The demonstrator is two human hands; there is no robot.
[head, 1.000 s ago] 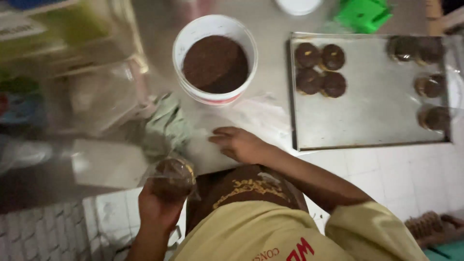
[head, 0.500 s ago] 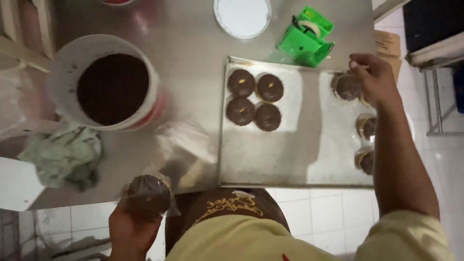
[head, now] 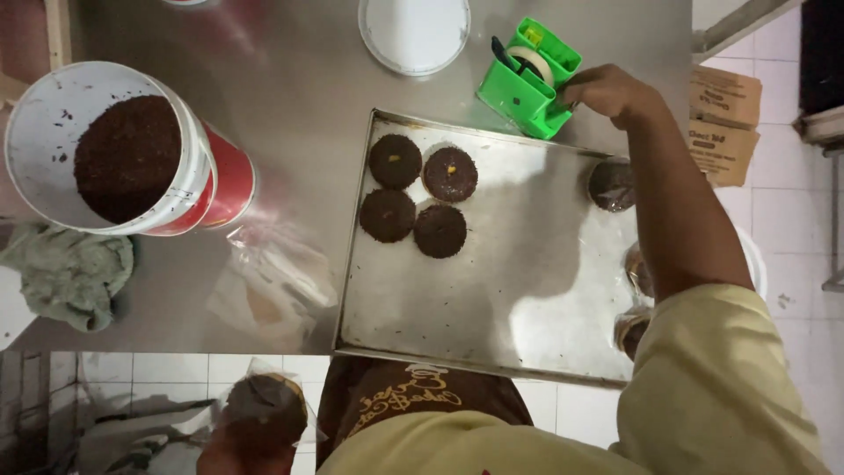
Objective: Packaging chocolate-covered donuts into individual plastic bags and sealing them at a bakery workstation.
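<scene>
The right hand (head: 607, 92) rested at the top right of the frame, fingers curled against the green tape dispenser (head: 527, 77); whether it gripped it or only touched it could not be told. The left hand (head: 251, 444), at the bottom left below the bench (head: 290, 97) edge, was closed on a bagged cake (head: 264, 409). The tape would come off best with the dispenser steadied and the strip drawn against its cutter — the bag kept level meanwhile. At the upper left a white-and-red tub (head: 123, 154) stood roughly half full of dark crumbs, a green cloth (head: 66, 273) below it. The tray (head: 492, 308) held four bare dark cakes (head: 418, 193) in a square at its upper left — and wrapped ones (head: 613, 185) along its right edge, partly hidden by the arm.
</scene>
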